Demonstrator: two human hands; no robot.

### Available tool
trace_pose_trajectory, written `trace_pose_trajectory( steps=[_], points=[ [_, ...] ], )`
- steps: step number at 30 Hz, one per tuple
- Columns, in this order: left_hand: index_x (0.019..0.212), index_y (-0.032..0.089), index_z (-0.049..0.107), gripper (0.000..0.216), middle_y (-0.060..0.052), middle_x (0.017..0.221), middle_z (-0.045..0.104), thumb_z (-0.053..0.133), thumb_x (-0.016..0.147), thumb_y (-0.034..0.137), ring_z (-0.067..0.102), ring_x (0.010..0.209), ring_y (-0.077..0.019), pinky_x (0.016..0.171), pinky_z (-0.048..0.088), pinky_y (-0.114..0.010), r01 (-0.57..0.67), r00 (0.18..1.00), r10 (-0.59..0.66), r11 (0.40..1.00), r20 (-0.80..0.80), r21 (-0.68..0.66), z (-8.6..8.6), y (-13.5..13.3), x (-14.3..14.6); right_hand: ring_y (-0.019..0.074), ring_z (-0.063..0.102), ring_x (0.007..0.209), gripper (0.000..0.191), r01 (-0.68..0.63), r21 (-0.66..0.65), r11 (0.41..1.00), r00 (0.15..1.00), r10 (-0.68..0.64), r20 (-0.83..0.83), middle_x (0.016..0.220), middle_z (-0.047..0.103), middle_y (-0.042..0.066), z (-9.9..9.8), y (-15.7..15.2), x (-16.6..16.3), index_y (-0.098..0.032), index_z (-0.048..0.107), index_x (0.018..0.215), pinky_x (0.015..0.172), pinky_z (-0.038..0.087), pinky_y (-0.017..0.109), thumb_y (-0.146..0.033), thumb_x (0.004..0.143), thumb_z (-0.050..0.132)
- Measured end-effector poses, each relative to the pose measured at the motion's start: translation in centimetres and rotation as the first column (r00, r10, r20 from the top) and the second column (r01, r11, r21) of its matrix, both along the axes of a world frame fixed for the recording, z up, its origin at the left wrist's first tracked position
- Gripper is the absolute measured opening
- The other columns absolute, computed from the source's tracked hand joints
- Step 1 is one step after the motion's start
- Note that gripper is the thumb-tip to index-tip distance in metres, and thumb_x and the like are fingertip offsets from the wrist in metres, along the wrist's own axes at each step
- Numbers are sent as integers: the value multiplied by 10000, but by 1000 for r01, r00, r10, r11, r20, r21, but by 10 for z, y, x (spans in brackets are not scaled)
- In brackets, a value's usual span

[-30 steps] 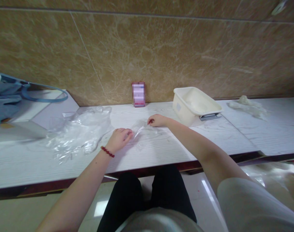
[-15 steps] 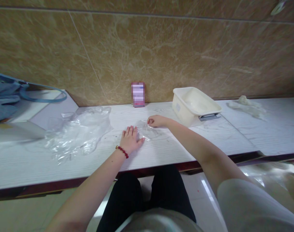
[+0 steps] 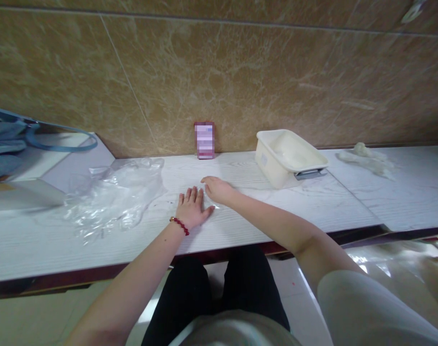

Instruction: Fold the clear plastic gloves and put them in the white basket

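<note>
From the head camera, the work in hand looks to be partway through: a small piece of clear plastic film [image 3: 209, 201] already lies on the worktop [image 3: 323, 204], set apart from the larger heap of clear plastic [image 3: 119, 194] on the left, and both hands are at it. How flat it lies is hard to judge, since the hands hide most of it. The heap, which neither hand touches, lies loosely spread and wrinkled; if it is part of the same work, all of that remains. The left hand [image 3: 192, 209] rests palm down with fingers spread and thumb out to the side, gripping nothing, its thumb by the film's near edge. The right hand [image 3: 219, 191] is partly curled just beyond, over the film, its thumb and forefinger directed left; I cannot tell whether it pinches the plastic. What shows of the film is a narrow patch between the hands, slanting from by the left fingertips toward the person and to the right, with a bright glint at its near end. Its full outline is covered, so its long axis and any opening cannot be told. The cream box [image 3: 271, 163] stands upright on the right, near the film but apart from it.
</note>
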State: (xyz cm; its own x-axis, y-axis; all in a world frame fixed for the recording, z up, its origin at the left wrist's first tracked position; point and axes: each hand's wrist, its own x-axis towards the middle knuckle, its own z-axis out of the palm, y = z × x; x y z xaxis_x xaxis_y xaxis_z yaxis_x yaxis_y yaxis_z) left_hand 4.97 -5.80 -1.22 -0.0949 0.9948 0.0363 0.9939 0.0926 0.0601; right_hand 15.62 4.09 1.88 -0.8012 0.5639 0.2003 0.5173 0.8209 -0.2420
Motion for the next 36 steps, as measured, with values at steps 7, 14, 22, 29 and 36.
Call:
trace_pose_trajectory(
  steps=[7, 14, 22, 29, 36],
  points=[
    [1322, 82, 261, 850, -159, 1394, 207, 225, 713, 673, 144, 1280, -304, 1013, 93, -470, -17, 1000, 17, 1000, 0, -20, 0, 0, 2, 210, 210, 1269, 491, -23, -33, 999, 992, 27, 126, 1383, 260, 76, -34, 4, -5, -139, 288, 1313, 1018, 166, 444, -354, 881, 201],
    [1331, 55, 218, 997, -166, 1401, 171, 243, 623, 758, 114, 1286, -307, 1014, 90, -474, -64, 998, 64, 997, -3, -38, 4, -16, -5, 236, 118, 1292, 620, 106, -43, 993, 973, -95, 209, 1415, 157, 33, -28, 19, 13, -204, 199, 1352, 1021, 70, 499, -534, 828, 195],
    [1310, 4, 230, 964, -210, 1374, 224, 323, 654, 703, 169, 1275, -304, 1016, 144, -441, -132, 991, 132, 991, 35, 0, 1, -50, -32, 246, 108, 1293, 640, 157, -31, 987, 966, -147, 215, 1416, 153, 28, -30, 16, 11, -208, 201, 1353, 1022, 62, 502, -550, 812, 200],
    [1140, 108, 463, 455, -120, 983, 615, 361, 793, 384, 585, 845, -190, 749, 436, -308, -253, 915, 199, 961, 352, 115, 20, -31, -65, 249, 120, 1289, 646, 157, -10, 988, 965, -152, 212, 1414, 163, 32, -29, 15, 11, -199, 207, 1352, 1017, 70, 510, -551, 810, 192],
    [1089, 134, 510, 444, -86, 925, 639, 449, 724, 380, 597, 769, -165, 660, 438, -241, -130, 943, 132, 991, 306, -28, 26, 22, -59, 250, 124, 1289, 645, 162, -2, 987, 967, -159, 199, 1414, 166, 32, -32, 15, 11, -213, 212, 1349, 1021, 71, 493, -562, 807, 216]
  ],
)
